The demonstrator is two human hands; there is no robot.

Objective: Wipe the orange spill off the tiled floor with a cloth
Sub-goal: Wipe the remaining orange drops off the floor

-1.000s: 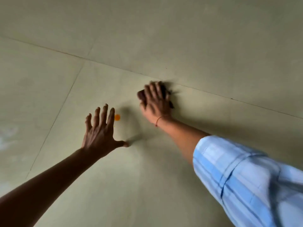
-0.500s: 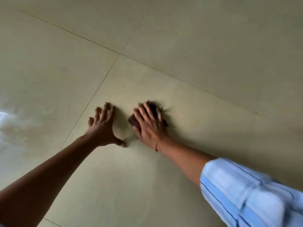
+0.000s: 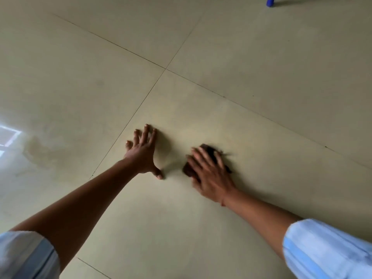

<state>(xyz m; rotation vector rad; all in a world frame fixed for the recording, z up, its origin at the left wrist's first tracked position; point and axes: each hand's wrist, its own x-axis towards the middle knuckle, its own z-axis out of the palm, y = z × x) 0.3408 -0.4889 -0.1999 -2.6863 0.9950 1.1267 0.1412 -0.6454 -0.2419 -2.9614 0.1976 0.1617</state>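
My right hand [image 3: 209, 174] lies flat with fingers spread on a dark brown cloth [image 3: 189, 170], pressing it against the beige tiled floor [image 3: 201, 218]. The cloth peeks out to the left of and beyond the fingers and is blurred. My left hand [image 3: 144, 153] rests palm down on the same tile, fingers straight and spread, thumb pointing toward the cloth. A hand's width of bare tile separates the two hands. No orange spot shows on the floor.
Grout lines cross at a tile corner [image 3: 165, 68] beyond the hands. A small blue object [image 3: 270, 2] stands at the top edge, far right. A bright window reflection [image 3: 8, 135] and a faint wet smear lie on the tile at the left.
An orange spot beside my left hand's fingers a second ago is gone from view. My right hand swept the cloth left toward the left hand, then back right. The view tilted up.
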